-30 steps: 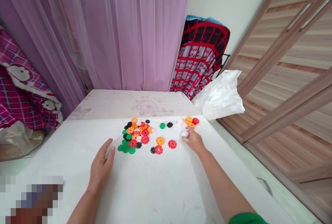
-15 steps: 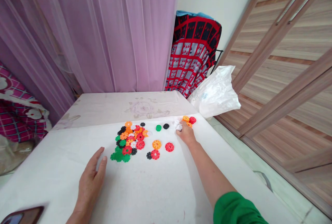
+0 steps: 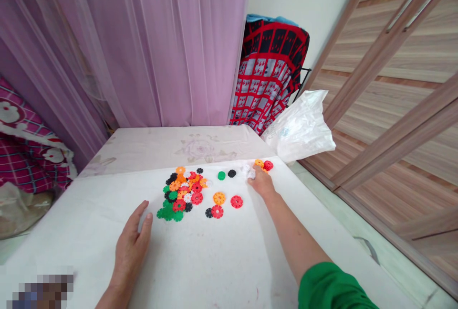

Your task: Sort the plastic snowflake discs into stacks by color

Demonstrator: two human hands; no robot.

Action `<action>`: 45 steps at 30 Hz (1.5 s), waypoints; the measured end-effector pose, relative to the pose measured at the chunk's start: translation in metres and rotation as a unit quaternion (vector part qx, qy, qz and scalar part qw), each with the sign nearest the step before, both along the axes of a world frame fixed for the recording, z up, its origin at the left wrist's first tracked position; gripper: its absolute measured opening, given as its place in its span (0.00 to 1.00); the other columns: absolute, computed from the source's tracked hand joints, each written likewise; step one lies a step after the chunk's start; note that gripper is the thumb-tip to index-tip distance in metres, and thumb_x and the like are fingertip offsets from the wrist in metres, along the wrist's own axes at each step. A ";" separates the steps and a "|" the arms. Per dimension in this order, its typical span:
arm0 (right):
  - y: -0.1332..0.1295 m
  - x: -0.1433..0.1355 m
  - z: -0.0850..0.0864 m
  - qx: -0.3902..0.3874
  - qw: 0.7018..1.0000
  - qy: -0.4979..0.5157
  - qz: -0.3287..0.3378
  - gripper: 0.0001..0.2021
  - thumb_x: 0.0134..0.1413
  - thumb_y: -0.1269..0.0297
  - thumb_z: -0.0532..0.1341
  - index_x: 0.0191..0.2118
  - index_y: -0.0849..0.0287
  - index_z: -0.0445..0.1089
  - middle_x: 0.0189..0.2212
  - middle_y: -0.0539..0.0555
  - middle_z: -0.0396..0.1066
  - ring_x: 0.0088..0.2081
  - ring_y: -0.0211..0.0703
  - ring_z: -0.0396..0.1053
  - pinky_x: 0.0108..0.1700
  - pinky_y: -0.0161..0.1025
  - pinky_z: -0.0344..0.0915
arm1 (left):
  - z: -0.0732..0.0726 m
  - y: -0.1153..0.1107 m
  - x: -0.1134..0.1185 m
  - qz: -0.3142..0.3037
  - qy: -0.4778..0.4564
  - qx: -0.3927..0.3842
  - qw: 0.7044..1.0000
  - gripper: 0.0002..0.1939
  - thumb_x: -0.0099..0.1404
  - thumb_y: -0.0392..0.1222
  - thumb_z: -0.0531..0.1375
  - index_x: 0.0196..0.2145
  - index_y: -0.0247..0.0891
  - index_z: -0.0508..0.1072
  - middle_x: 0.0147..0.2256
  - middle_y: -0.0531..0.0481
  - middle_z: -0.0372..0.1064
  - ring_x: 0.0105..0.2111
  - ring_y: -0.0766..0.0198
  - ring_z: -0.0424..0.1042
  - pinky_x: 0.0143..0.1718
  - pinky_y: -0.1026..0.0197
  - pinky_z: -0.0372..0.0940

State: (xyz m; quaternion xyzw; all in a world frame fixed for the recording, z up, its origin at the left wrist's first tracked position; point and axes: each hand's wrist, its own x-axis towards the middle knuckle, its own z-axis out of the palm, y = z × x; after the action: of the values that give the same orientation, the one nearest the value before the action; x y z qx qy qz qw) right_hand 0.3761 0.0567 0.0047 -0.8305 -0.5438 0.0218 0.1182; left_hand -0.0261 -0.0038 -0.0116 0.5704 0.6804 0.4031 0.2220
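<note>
Over the white cloth to the left, my left hand (image 3: 133, 242) is held open, thumb and fingers apart, holding nothing. Beside its fingertips lies a mixed pile of notched plastic discs (image 3: 182, 193) in green, black, red, orange and white. My right hand (image 3: 263, 183) reaches to the far right, its thumb and fingers closed on a white notched disc (image 3: 252, 173) among other white ones. Orange discs (image 3: 259, 162) and a red disc (image 3: 268, 165) lie just beyond that hand, partly hidden by it. Between the hands are a green disc (image 3: 221, 175), a black disc (image 3: 232, 174) and a red disc (image 3: 236, 202).
An orange disc (image 3: 219, 198) lies near a touching red and black pair (image 3: 216, 211). A white plastic bag (image 3: 300, 127) stands at the table's far right corner. Purple curtains (image 3: 171, 51) hang behind, and a wooden wardrobe (image 3: 390, 103) stands right. The lower left corner is pixelated.
The whole view has shifted slightly, so things sit a little further right. My right hand stays at the white discs, and my left hand remains open. No disc has clearly moved.
</note>
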 end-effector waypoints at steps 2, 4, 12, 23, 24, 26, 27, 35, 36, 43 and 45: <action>0.000 0.000 0.001 -0.006 1.000 0.005 -0.005 0.24 0.50 0.65 0.62 0.55 0.59 0.63 0.41 0.57 0.74 0.43 0.47 0.72 0.43 0.36 0.62 | -0.001 0.001 0.000 0.000 -0.001 0.004 1.000 0.28 0.63 0.58 0.51 0.55 0.43 0.68 0.58 0.46 0.65 0.58 0.51 0.64 0.54 0.51 0.66; -0.001 -0.001 0.003 -0.009 1.000 0.010 -0.006 0.25 0.50 0.65 0.61 0.56 0.60 0.62 0.42 0.58 0.74 0.44 0.47 0.71 0.44 0.37 0.61 | -0.002 0.001 0.000 -0.003 0.000 0.000 1.000 0.28 0.63 0.58 0.51 0.56 0.43 0.68 0.59 0.45 0.65 0.59 0.51 0.63 0.54 0.51 0.65; -0.034 -0.008 -0.008 0.163 0.987 0.006 0.000 0.20 0.52 0.61 0.58 0.51 0.61 0.67 0.46 0.61 0.70 0.48 0.50 0.67 0.48 0.43 0.64 | -0.001 0.000 -0.001 -0.004 0.008 -0.010 1.000 0.29 0.63 0.58 0.50 0.56 0.41 0.67 0.59 0.45 0.64 0.59 0.51 0.62 0.56 0.51 0.64; -0.027 -0.045 -0.070 0.260 0.942 0.162 0.135 0.24 0.56 0.69 0.49 0.58 0.57 0.64 0.54 0.59 0.68 0.57 0.49 0.64 0.59 0.52 0.61 | -0.001 0.001 -0.002 -0.002 0.011 0.001 1.000 0.28 0.62 0.56 0.51 0.55 0.41 0.69 0.58 0.45 0.66 0.58 0.51 0.64 0.53 0.52 0.66; -0.022 -0.043 -0.072 0.254 0.944 0.166 0.129 0.25 0.56 0.70 0.49 0.59 0.57 0.63 0.55 0.58 0.67 0.57 0.48 0.64 0.60 0.51 0.61 | 0.000 0.001 -0.002 -0.002 0.010 -0.003 1.000 0.28 0.62 0.57 0.51 0.55 0.41 0.69 0.58 0.45 0.66 0.58 0.51 0.64 0.52 0.53 0.67; -0.013 -0.038 -0.074 0.239 0.949 0.165 0.122 0.26 0.55 0.71 0.50 0.60 0.58 0.62 0.56 0.58 0.67 0.59 0.47 0.62 0.61 0.48 0.59 | 0.000 0.001 -0.001 -0.002 0.009 -0.006 1.000 0.29 0.62 0.57 0.51 0.55 0.41 0.69 0.58 0.45 0.65 0.58 0.51 0.64 0.51 0.53 0.68; -0.009 -0.037 -0.075 0.230 0.952 0.161 0.122 0.26 0.55 0.71 0.50 0.60 0.59 0.62 0.57 0.58 0.66 0.60 0.47 0.61 0.62 0.47 0.58 | 0.000 0.001 -0.001 -0.001 0.008 -0.005 1.000 0.29 0.62 0.57 0.51 0.55 0.41 0.69 0.58 0.45 0.65 0.58 0.51 0.64 0.51 0.53 0.68; 0.011 -0.032 -0.076 0.197 0.962 0.144 0.123 0.28 0.52 0.76 0.50 0.61 0.64 0.62 0.59 0.60 0.64 0.61 0.46 0.60 0.64 0.44 0.54 | -0.003 0.002 -0.002 -0.001 0.014 -0.002 1.000 0.28 0.62 0.57 0.51 0.55 0.42 0.68 0.58 0.45 0.66 0.57 0.51 0.65 0.50 0.53 0.68; 0.013 -0.032 -0.076 0.191 0.964 0.141 0.119 0.28 0.52 0.76 0.50 0.61 0.65 0.62 0.59 0.60 0.63 0.61 0.46 0.59 0.64 0.44 0.54 | -0.002 0.002 -0.001 0.000 0.014 -0.002 1.000 0.29 0.62 0.57 0.51 0.56 0.42 0.68 0.58 0.45 0.65 0.58 0.51 0.65 0.50 0.53 0.68; 0.022 -0.031 -0.073 0.175 0.972 0.123 0.097 0.31 0.49 0.80 0.49 0.61 0.65 0.62 0.60 0.61 0.63 0.62 0.46 0.58 0.65 0.46 0.53 | 0.000 0.002 0.000 -0.001 0.012 -0.010 1.000 0.31 0.62 0.58 0.50 0.57 0.39 0.67 0.59 0.43 0.64 0.59 0.50 0.63 0.51 0.52 0.67; 0.023 -0.032 -0.072 0.168 0.974 0.119 0.093 0.31 0.49 0.81 0.48 0.61 0.66 0.62 0.60 0.62 0.63 0.62 0.47 0.58 0.65 0.47 0.53 | -0.001 0.002 0.000 0.001 0.008 -0.005 1.000 0.30 0.62 0.58 0.50 0.56 0.40 0.68 0.59 0.43 0.65 0.59 0.50 0.63 0.52 0.52 0.67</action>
State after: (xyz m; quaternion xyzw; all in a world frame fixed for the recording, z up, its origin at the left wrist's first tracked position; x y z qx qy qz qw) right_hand 0.3440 0.0795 -0.0670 -0.7361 -0.5966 0.0396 0.3174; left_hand -0.0258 -0.0023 -0.0122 0.5722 0.6846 0.3949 0.2191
